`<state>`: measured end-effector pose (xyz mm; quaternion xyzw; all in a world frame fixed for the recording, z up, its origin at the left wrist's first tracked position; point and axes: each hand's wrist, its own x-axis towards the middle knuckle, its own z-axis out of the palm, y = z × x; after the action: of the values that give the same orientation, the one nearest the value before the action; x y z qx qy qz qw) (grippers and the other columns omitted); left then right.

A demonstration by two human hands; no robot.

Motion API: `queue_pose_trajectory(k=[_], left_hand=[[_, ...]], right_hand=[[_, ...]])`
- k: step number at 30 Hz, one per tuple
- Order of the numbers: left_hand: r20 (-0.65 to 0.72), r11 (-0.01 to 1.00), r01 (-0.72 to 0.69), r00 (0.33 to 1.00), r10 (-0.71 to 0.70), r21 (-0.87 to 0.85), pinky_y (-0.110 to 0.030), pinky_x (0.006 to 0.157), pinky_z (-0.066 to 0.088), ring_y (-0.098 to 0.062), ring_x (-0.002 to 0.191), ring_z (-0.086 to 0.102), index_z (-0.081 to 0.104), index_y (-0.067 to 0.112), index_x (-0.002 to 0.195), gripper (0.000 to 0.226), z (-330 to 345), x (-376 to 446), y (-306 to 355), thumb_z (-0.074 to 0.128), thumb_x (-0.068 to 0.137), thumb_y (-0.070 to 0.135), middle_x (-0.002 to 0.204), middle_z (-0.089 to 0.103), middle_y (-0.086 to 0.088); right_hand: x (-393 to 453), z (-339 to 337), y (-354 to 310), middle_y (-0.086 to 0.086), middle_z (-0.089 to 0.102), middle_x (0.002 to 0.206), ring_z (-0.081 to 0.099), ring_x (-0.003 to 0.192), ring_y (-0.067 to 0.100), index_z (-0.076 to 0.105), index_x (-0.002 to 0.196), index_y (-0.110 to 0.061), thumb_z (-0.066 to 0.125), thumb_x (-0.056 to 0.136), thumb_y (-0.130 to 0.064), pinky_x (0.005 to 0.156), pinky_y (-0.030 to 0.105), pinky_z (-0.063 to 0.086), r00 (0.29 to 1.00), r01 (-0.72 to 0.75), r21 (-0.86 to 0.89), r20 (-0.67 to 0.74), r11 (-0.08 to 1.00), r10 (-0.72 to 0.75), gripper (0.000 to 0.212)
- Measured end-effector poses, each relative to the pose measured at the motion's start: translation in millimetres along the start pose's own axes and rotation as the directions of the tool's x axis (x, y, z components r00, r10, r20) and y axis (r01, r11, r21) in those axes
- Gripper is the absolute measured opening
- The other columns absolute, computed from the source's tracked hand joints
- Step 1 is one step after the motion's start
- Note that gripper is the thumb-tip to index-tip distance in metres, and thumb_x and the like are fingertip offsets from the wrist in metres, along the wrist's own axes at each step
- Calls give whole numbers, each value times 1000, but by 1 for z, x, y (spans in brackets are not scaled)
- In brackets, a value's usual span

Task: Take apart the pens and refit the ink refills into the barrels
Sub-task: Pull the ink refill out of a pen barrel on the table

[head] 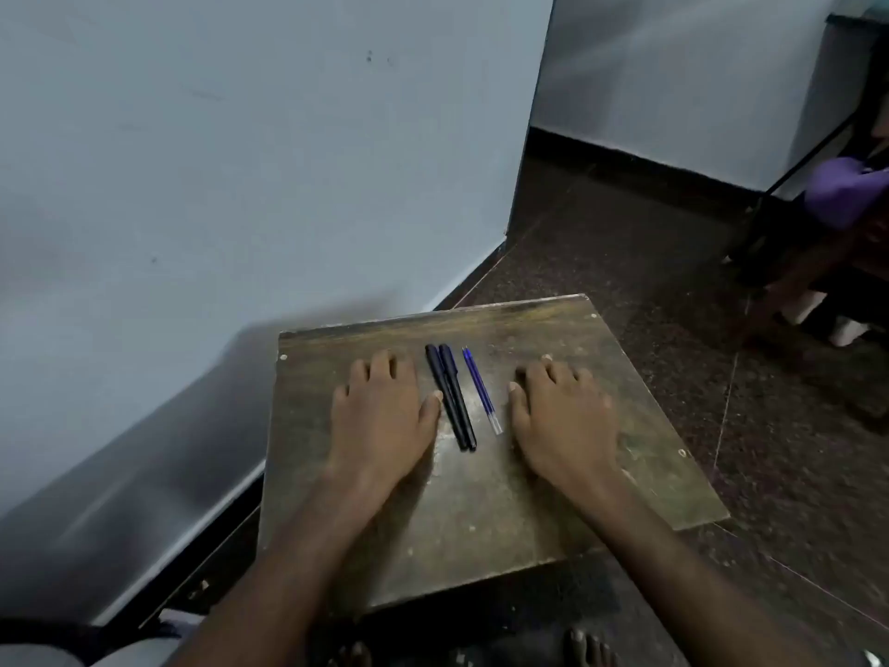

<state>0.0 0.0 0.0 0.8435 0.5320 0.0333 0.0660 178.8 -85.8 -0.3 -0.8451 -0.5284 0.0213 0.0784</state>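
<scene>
Two black capped pens [451,397] lie side by side on a worn wooden board [481,493], touching along their length. Just right of them lies a loose blue ink refill [482,390] with a clear end toward me. My left hand [382,416] rests flat on the board left of the pens, its thumb tip nearly touching the nearer pen. On the other side of the refill my right hand [563,416] lies palm down with fingers spread. Neither hand holds anything.
The board sits low over a dark speckled floor [649,262]. A pale blue wall [240,161] runs close along the left and behind. Dark furniture legs and a purple cloth [839,190] stand at the far right. My toes [589,647] show below the board's near edge.
</scene>
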Motion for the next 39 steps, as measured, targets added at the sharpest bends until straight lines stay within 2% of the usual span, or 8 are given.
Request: queue_pose_trajectory(k=[7, 15, 20, 24, 29, 32, 35, 39], left_hand=[[8, 993, 17, 1000, -17, -119, -57, 113, 43, -35, 145, 43, 33, 29, 166, 71, 8, 33, 0, 41, 107, 67, 157, 47, -16], [103, 995, -19, 994, 30, -101, -63, 119, 36, -40, 154, 32, 31, 36, 167, 67, 1, 23, 1, 50, 107, 59, 169, 34, -17], [168, 992, -22, 985, 43, -123, -59, 120, 38, -40, 155, 31, 32, 27, 168, 68, -7, 11, -6, 57, 107, 43, 167, 35, -20], [122, 970, 44, 992, -15, -238, -42, 104, 52, -32, 128, 56, 62, 16, 137, 46, -10, 7, -8, 65, 103, 47, 137, 54, -16], [13, 955, 64, 998, -63, -291, -39, 74, 63, -23, 87, 72, 67, 12, 112, 32, -5, 5, -4, 79, 97, 38, 99, 72, -6], [72, 923, 109, 993, -89, -369, -17, 59, 57, -12, 73, 73, 74, 20, 91, 14, -3, 14, -9, 82, 96, 30, 85, 76, 1], [214, 753, 206, 973, -89, -625, -9, 54, 57, -9, 60, 78, 74, 27, 82, 17, -4, 23, -22, 84, 96, 26, 75, 81, 4], [254, 257, 244, 967, 6, -935, -31, 75, 68, -15, 85, 84, 82, 15, 106, 9, -9, 22, -18, 81, 98, 20, 96, 86, -6]], right_hand=[[27, -1, 3, 8, 67, 122, 65, 110, 34, 61, 125, -18, 41, 113, -38, 69, 39, 44, 998, 58, -141, 4, 988, -58, 30], [4, -9, 13, 5, 58, 151, 61, 126, 33, 56, 139, -22, 38, 113, -38, 81, 42, 51, 989, 109, -123, 117, 986, -94, 34], [1, -15, 11, 6, 59, 142, 60, 125, 32, 55, 139, -20, 38, 114, -36, 83, 41, 48, 979, 123, -99, 173, 988, -104, 34], [2, -18, 9, 6, 59, 140, 60, 126, 33, 55, 140, -20, 37, 114, -37, 92, 45, 52, 976, 122, -96, 194, 988, -102, 35], [5, -17, 5, 8, 63, 136, 61, 123, 33, 55, 136, -20, 37, 114, -38, 91, 46, 53, 983, 91, -77, 166, 993, -78, 34], [11, -17, 7, 9, 67, 133, 64, 121, 32, 59, 136, -18, 41, 114, -40, 94, 46, 56, 991, 64, 26, 113, 998, -67, 36], [15, -22, 5, 4, 73, 125, 71, 109, 21, 65, 139, -17, 52, 112, -38, 93, 43, 60, 995, 93, 312, -52, 946, -81, 36], [8, -21, -2, -3, 81, 93, 76, 78, 8, 74, 118, -20, 59, 111, -34, 70, 28, 60, 997, 43, 801, 1, 597, -74, 22]])
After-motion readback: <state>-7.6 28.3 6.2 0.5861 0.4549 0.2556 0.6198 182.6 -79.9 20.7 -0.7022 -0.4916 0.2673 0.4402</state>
